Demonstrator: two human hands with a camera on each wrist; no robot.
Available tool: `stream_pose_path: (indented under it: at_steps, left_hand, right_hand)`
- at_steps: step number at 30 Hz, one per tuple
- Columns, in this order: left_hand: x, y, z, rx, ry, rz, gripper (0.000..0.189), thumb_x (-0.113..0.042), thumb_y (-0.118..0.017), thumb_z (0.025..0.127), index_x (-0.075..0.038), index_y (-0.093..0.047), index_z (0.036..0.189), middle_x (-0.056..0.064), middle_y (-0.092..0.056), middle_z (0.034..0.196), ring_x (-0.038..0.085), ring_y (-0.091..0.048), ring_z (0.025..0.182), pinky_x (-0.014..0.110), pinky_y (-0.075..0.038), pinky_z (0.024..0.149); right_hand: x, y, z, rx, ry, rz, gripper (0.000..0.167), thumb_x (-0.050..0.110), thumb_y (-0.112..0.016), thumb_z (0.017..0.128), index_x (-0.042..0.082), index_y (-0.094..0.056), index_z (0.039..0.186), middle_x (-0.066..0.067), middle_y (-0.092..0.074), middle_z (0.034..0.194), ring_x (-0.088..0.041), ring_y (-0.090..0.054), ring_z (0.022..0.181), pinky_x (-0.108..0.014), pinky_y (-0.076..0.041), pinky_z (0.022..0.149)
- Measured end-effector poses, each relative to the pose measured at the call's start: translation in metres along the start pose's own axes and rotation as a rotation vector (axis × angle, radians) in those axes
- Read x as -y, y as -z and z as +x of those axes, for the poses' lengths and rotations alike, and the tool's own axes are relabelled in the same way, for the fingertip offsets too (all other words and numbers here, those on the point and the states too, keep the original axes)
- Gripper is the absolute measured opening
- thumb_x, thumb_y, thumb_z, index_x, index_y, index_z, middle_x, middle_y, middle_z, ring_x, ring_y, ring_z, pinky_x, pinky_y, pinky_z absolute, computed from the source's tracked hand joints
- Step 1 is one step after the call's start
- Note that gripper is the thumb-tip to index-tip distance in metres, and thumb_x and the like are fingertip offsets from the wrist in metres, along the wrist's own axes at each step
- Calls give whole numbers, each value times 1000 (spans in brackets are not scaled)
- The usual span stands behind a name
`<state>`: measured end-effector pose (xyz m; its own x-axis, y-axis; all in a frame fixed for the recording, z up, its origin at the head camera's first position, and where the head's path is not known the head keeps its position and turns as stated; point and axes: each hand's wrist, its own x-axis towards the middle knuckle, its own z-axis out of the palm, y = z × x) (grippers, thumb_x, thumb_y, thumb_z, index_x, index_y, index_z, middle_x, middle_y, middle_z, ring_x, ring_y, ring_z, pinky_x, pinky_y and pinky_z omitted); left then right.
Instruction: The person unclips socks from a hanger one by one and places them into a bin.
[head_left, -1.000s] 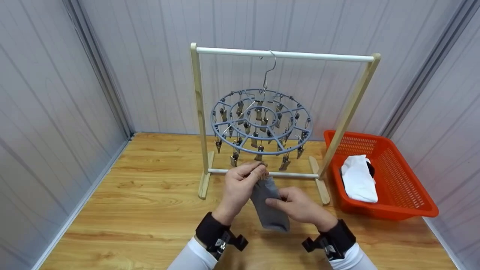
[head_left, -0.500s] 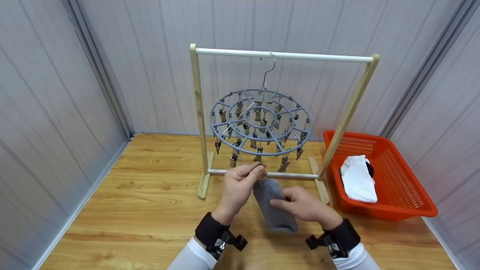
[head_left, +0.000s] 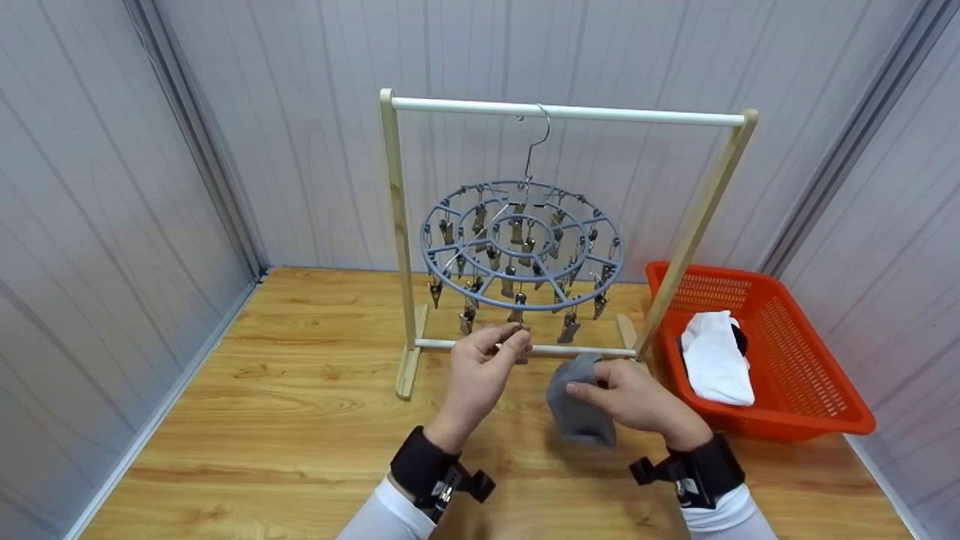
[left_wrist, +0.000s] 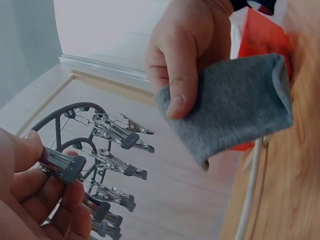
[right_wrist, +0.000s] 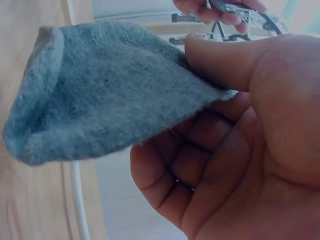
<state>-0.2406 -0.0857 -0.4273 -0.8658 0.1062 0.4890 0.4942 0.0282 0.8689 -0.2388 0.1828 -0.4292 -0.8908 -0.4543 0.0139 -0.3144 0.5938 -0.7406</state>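
A grey sock hangs from my right hand, pinched between thumb and fingers. Its open cuff shows at the far end in the left wrist view. My left hand pinches a metal clip at the front of the round blue-grey clip hanger. Nothing is seen in that clip's mouth, and the sock is apart from it. Several more metal clips dangle from the hanger's rings.
The hanger hooks over the white top bar of a wooden stand. At right, a red basket holds a white cloth item and something black. Panelled walls enclose the wooden table.
The right hand has moved right with the grey sock, drawing it away from the left hand and the clip. The left hand has stayed at the clip.
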Motion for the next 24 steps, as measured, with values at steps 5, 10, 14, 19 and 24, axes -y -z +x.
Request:
stream_pose_path:
  at_steps: [5, 10, 14, 19, 24]
  left_hand:
    - [-6, 1, 1, -50, -129, 250, 29, -30, -77, 108, -7, -84, 124, 3, -82, 108, 21, -70, 102, 40, -62, 89]
    - [-13, 3, -1, -82, -250, 436, 36, -33, -79, 105, -4, -83, 125, 6, -81, 108, 25, -71, 105, 50, -56, 109]
    - [-18, 7, -2, -106, -322, 541, 39, -34, -81, 104, -1, -82, 126, 9, -79, 108, 26, -68, 102, 46, -58, 102]
    - [-24, 13, -2, -176, -426, 590, 36, -31, -84, 102, -1, -82, 121, 9, -79, 110, 26, -68, 103, 39, -59, 87]
    - [-27, 20, 1, -272, -538, 587, 31, -24, -83, 103, -1, -81, 124, 9, -76, 114, 26, -66, 104, 39, -55, 89]
  right_hand:
    - [-2, 7, -3, -36, 4, -3, 23, 32, -72, 111, 14, -79, 100, 1, -72, 93, -19, -69, 86, -29, -59, 75]
    - [-4, 12, -6, -85, -26, -21, 28, 33, -73, 110, 12, -75, 92, 1, -64, 84, -20, -63, 79, -28, -54, 68]
    - [-6, 16, -8, -105, -53, -18, 27, 34, -73, 110, 11, -76, 95, 0, -69, 87, -21, -66, 83, -29, -57, 70]
    - [-6, 19, -9, -119, -70, -17, 27, 34, -73, 110, 10, -78, 97, -2, -74, 91, -22, -69, 85, -30, -59, 72]
    - [-4, 22, -12, -149, -81, -33, 28, 34, -73, 110, 10, -77, 96, -1, -74, 91, -20, -68, 84, -30, -59, 72]
